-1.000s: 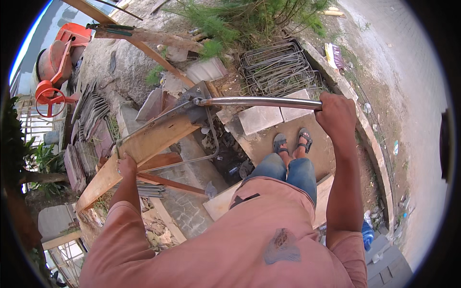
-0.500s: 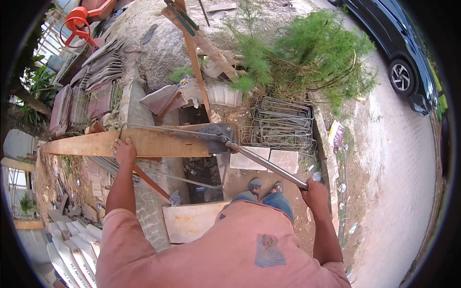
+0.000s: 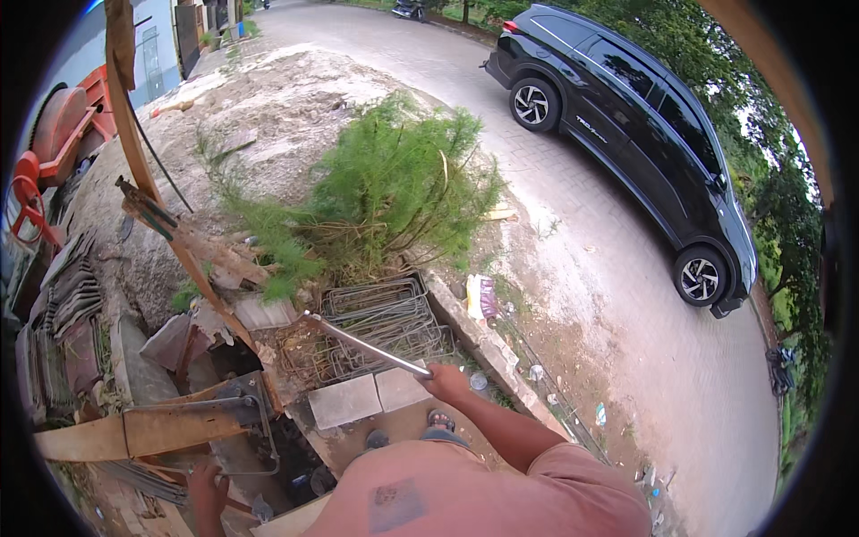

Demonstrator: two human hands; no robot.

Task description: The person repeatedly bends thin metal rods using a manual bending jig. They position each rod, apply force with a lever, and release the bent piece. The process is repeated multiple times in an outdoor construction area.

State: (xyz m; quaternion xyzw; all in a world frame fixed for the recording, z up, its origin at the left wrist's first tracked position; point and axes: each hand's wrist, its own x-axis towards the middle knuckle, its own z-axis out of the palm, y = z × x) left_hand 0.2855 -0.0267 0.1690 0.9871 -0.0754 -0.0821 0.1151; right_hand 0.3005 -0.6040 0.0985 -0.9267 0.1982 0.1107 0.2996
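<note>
My right hand (image 3: 445,382) is closed round the near end of a long metal bar (image 3: 371,347), which slants away over a stack of bent steel stirrups (image 3: 380,313). At lower left a wooden plank (image 3: 85,440) carries a dark metal plate (image 3: 201,413) at its right end. A bent steel rod (image 3: 271,434) runs by the plate, turns down and doubles back below the plank. My left hand (image 3: 208,488) is closed at the lower leg of this rod, just under the plank; its fingertips are hard to make out.
Two pale slabs (image 3: 344,403) lie ahead of my feet, beside a dark pit (image 3: 300,479). A slanting wooden post (image 3: 134,134) rises at left. A leafy green bush (image 3: 385,197) grows beyond the stirrups. A black car (image 3: 617,125) stands on the paved road (image 3: 608,295).
The view has swung right. The metal bar has come away from the plate and now points over the stirrup stack. My left hand has gone from the plank's top to below it.
</note>
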